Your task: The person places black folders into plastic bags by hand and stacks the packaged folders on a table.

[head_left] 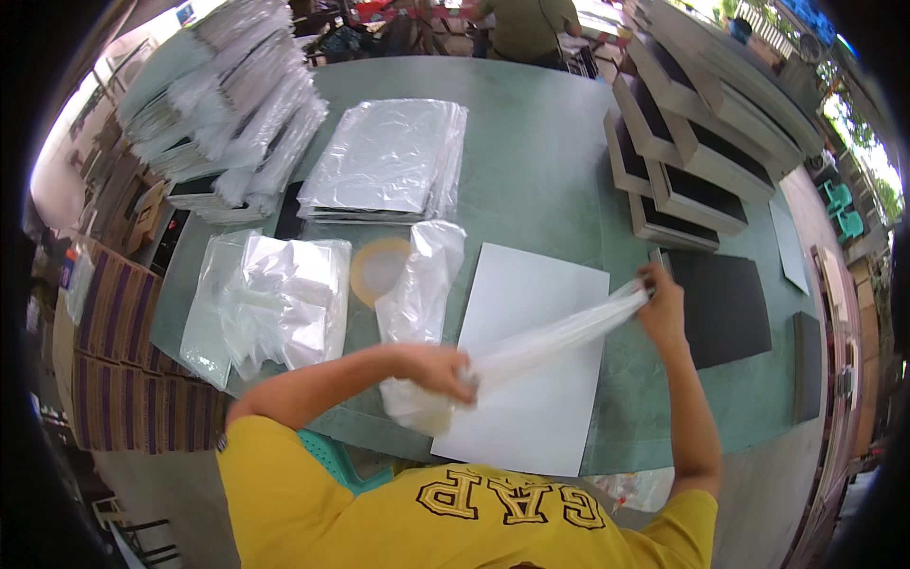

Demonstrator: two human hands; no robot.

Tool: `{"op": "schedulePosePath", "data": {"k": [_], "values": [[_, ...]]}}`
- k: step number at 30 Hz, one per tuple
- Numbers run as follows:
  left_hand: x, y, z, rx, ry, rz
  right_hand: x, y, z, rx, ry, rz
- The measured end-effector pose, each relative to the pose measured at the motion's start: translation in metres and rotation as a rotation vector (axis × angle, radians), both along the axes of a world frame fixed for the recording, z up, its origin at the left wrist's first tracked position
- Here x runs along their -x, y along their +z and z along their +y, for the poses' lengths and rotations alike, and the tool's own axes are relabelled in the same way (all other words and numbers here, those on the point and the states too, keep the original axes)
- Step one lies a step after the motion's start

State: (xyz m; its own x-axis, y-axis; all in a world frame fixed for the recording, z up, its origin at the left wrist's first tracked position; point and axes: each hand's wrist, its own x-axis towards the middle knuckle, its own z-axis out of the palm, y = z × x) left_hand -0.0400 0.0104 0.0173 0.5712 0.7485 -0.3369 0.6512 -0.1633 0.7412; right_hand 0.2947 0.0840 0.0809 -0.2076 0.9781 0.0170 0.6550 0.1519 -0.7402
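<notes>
Plastic film (559,336) looks light, soft and slippery, so I think its two ends are good spots to pinch. My left hand (434,370) grips one end near the middle of the frame; my right hand (662,308) pinches the other, right of centre. It is whitish, see-through and long, over a white sheet (536,289).

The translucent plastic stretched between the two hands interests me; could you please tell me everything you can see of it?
The translucent plastic looks like thin, whitish film, gathered lengthwise into a narrow, creased band. It slants up from the left hand to the right hand, which grips its upper end, and appears fairly taut. It crosses above the white sheet; whether they touch is unclear. Blur and folds hide its full shape and lower end.
</notes>
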Motion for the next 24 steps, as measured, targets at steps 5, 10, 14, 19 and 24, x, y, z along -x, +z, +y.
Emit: {"op": "schedulePosePath", "data": {"k": [5,10,14,19,24], "values": [[0.032,-0.032,0.078,-0.512,0.693,0.143,0.014,-0.104,0.001,-0.005,0.235,-0.289],[-0.011,-0.062,0.128,-0.486,0.589,0.053,-0.030,-0.150,0.073,-0.370,-0.168,-0.232],[-0.008,-0.082,0.156,-0.421,0.529,0.053,-0.033,-0.147,0.096,-0.100,-0.097,-0.093],[-0.010,-0.035,0.153,-0.406,0.550,-0.146,-0.049,-0.107,0.104,0.048,-0.158,-0.175],[0.005,0.026,0.133,0.447,0.612,-1.026,-0.059,-0.060,0.096,0.468,-0.020,1.099]]}}
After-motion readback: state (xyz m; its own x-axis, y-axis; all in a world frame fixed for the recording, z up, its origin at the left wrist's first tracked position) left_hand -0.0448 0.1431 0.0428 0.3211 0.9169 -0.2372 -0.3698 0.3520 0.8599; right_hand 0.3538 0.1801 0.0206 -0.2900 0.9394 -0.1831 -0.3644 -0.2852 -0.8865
